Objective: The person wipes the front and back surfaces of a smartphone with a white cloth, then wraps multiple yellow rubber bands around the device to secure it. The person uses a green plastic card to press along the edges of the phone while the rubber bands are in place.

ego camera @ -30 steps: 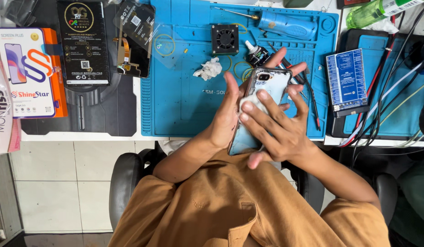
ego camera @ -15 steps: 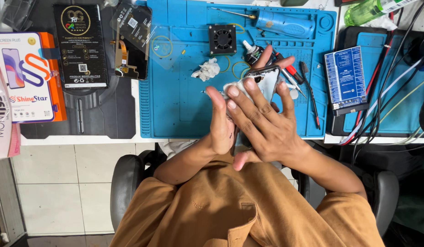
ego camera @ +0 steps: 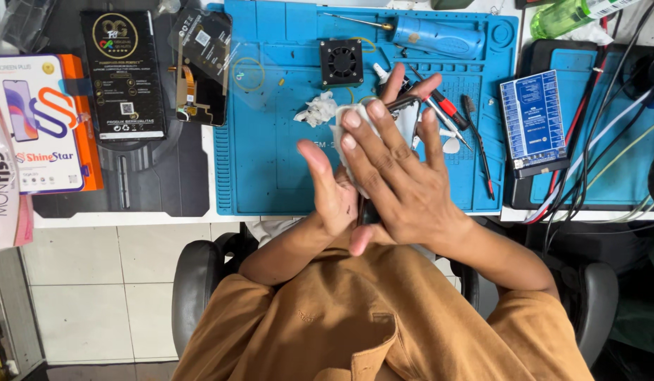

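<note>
Over the blue mat (ego camera: 270, 141) at frame centre, the phone (ego camera: 404, 116) runs lengthwise toward the upper right, mostly hidden. The right hand (ego camera: 397, 183) presses a white tissue (ego camera: 348, 137) on it, fingers spread flat. The left hand (ego camera: 330, 194) cradles its lower edge, fingers curled.

A blue work mat (ego camera: 270, 162) covers the middle of the bench. On it, near the far edge, sits a small black square fan (ego camera: 341, 62), and just beside that lies a crumpled white tissue (ego camera: 317, 111). A blue electric screwdriver (ego camera: 433, 35) lies along the mat's far edge. To the right, a red-handled tool (ego camera: 448, 109) and a thin black tool (ego camera: 479, 144) rest on the mat. Further right, a blue circuit board (ego camera: 533, 121) lies on a second mat among loose cables (ego camera: 595, 162). On the left are a flat black box (ego camera: 124, 74), a loose phone screen (ego camera: 202, 67) and an orange-and-white box (ego camera: 48, 123). A green bottle (ego camera: 574, 14) lies at the far right corner.
</note>
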